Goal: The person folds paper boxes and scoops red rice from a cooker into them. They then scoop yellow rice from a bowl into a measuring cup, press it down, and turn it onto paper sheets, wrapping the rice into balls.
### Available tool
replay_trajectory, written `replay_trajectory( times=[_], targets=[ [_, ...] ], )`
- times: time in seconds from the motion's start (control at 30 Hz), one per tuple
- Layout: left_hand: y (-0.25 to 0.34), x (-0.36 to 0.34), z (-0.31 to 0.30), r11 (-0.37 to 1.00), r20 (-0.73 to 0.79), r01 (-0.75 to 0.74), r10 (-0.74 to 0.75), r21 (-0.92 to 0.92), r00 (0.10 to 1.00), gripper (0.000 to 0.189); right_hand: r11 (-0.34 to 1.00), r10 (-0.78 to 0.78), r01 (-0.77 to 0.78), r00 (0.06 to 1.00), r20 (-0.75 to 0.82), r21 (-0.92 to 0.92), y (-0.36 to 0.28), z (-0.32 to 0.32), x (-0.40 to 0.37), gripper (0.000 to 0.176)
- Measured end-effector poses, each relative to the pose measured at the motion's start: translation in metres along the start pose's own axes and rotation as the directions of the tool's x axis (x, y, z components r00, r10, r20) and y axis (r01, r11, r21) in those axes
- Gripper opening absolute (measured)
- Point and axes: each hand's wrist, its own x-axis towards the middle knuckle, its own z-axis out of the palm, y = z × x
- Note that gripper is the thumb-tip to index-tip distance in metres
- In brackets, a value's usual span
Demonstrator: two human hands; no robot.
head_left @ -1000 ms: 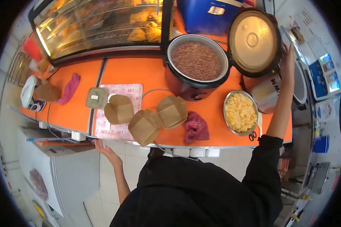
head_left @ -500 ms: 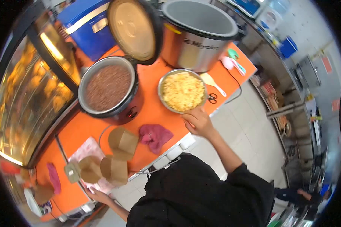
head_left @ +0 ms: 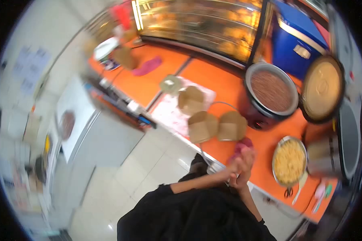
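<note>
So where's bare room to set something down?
Bare orange counter shows between the glass display case and pink printed paper, and between the dark red cooker and metal bowl of yellow food. Crowded: around three brown cardboard boxes and crumpled maroon cloth.

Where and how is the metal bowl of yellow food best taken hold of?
Probably by the left rim of the bowl, pinched from the person's left: that side faces bare counter, while the pot stands close on the right, and the scissors and paddle lie by the near side. The round rim gives an edge to pinch; the yellow food inside likely needs keeping level.
</note>
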Motion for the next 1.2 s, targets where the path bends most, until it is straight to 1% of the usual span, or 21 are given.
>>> replay_trajectory(
  times=[0.07,0.13,0.17,0.23,0.27,0.3,0.33,0.4,0.43,0.47,0.5,0.6,0.63,0.7,0.83,0.93,0.97,1.03,1.1,1.17,1.2],
  targets=[
    [0.045,0.002,0.007,0.967,-0.184,-0.026,-0.022,-0.254,0.983,0.042,0.991,-0.043,0.043,0.999,0.000,0.125,0.002,0.010,0.009,0.047],
    [0.077,0.004,0.001,0.895,-0.340,-0.140,-0.014,-0.423,0.940,0.043,0.894,0.183,-0.160,0.983,-0.016,0.419,0.005,0.022,0.019,0.048],
    [0.082,0.003,0.004,0.870,-0.389,-0.183,-0.011,-0.458,0.921,0.044,0.647,0.412,-0.313,0.911,0.027,0.695,-0.001,0.023,0.021,0.048],
    [0.071,0.001,-0.005,0.848,-0.442,-0.238,0.004,-0.474,0.897,0.045,-0.010,0.638,-0.256,0.743,0.203,0.967,-0.017,0.030,0.041,0.049],
    [0.053,-0.004,-0.018,0.965,-0.221,-0.191,0.228,0.177,0.948,0.050,-0.190,0.657,-0.179,0.707,0.261,0.965,-0.027,0.029,0.050,0.049],
    [0.036,-0.007,-0.027,0.623,0.094,-0.232,0.247,0.747,0.964,0.056,-0.271,0.659,-0.133,0.696,0.285,0.953,-0.036,0.026,0.060,0.050],
    [0.034,-0.004,-0.034,0.190,0.232,-0.169,-0.390,0.967,0.891,0.054,-0.299,0.662,-0.079,0.701,0.267,0.951,-0.046,0.025,0.071,0.050],
    [0.003,-0.036,-0.076,0.501,0.152,-0.295,0.307,0.814,0.940,0.047,0.042,0.613,0.018,0.789,-0.040,0.999,-0.058,0.020,0.094,0.047],
    [0.007,-0.050,-0.102,0.588,0.009,-0.208,0.323,0.782,0.946,0.046,0.057,0.619,0.012,0.784,-0.045,0.998,-0.044,0.017,0.088,0.047],
    [0.002,-0.055,-0.122,0.655,-0.292,-0.058,0.412,0.754,0.863,0.046,0.507,0.480,-0.128,0.863,-0.156,0.853,-0.021,0.009,0.075,0.042],
    [0.000,-0.066,-0.133,0.727,-0.677,0.320,0.263,0.608,0.688,0.049,0.846,0.304,-0.184,0.937,-0.170,0.500,-0.005,0.000,0.064,0.037],
    [-0.062,-0.070,-0.216,0.931,-0.945,0.329,0.045,0.157,0.323,0.053,0.782,0.562,-0.477,0.818,-0.123,0.401,-0.006,0.002,0.074,0.021],
    [-0.089,-0.068,-0.233,0.934,-0.945,0.327,0.034,0.146,0.326,0.053,0.684,0.697,-0.581,0.700,-0.158,0.441,-0.006,0.009,0.078,0.017],
    [-0.111,-0.054,-0.252,0.842,-0.786,0.494,-0.150,0.217,0.600,0.053,0.667,0.723,-0.636,0.679,-0.128,0.389,-0.003,0.017,0.075,0.016],
    [-0.092,-0.028,-0.233,0.828,-0.646,0.559,-0.452,-0.048,0.615,0.055,0.650,0.749,-0.685,0.652,-0.121,0.329,0.004,0.037,0.081,0.014],
    [-0.123,-0.043,-0.243,0.839,-0.860,0.469,-0.003,0.276,0.510,0.052,0.632,0.771,-0.692,0.605,-0.197,0.349,0.000,0.051,0.097,0.013],
    [-0.124,-0.048,-0.254,0.840,-0.860,0.469,-0.007,0.272,0.510,0.052,0.632,0.772,-0.694,0.604,-0.197,0.345,0.000,0.053,0.099,0.013],
    [-0.123,-0.058,-0.280,0.309,-0.788,0.750,-0.006,0.585,0.616,0.052,0.624,0.781,-0.726,0.596,-0.187,0.290,-0.001,0.059,0.105,0.012],
    [-0.122,-0.063,-0.291,0.197,-0.735,0.733,-0.075,0.651,0.674,0.044,0.551,0.834,-0.753,0.512,-0.205,0.360,-0.003,0.071,0.110,0.013],
    [-0.134,-0.062,-0.298,0.115,-0.688,0.742,-0.302,0.661,0.660,0.031,0.675,0.733,-0.678,0.662,-0.158,0.290,0.008,0.073,0.103,0.012],
    [-0.137,-0.066,-0.300,0.103,-0.650,0.687,-0.246,0.720,0.719,0.022,0.693,0.713,-0.656,0.685,-0.148,0.299,0.007,0.076,0.103,0.011]
  ],
)
